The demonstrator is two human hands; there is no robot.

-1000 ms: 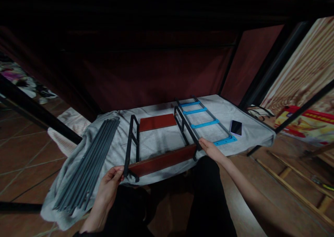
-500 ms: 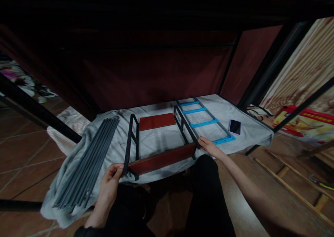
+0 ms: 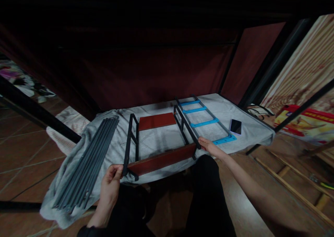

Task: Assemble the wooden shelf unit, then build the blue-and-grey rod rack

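Observation:
Between my hands a small rack (image 3: pixel 161 158) with black metal side frames and two reddish-brown boards rests on a grey cloth (image 3: pixel 156 143). My left hand (image 3: pixel 111 181) is closed in a pinch on the near corner of its left frame. At the opposite near corner, the fingers of my right hand (image 3: pixel 207 145) grip the right frame; part of their hold is hidden. Left of the rack lies a bundle of grey tubes (image 3: pixel 87 164). On its right side are grey rails joined by blue crosspieces (image 3: pixel 205 122), just beyond my right hand.
A phone (image 3: pixel 236 126) lies at the cloth's right side. Dark red panels (image 3: pixel 156 73) stand behind. Black bars (image 3: pixel 39 108) cross at left and right. A wooden ladder-like frame (image 3: pixel 292 185) and a red and yellow box (image 3: pixel 305 124) are on the floor at right.
The view has shifted very slightly. Both hands keep their hold at the same corners, and the rack stays in place.

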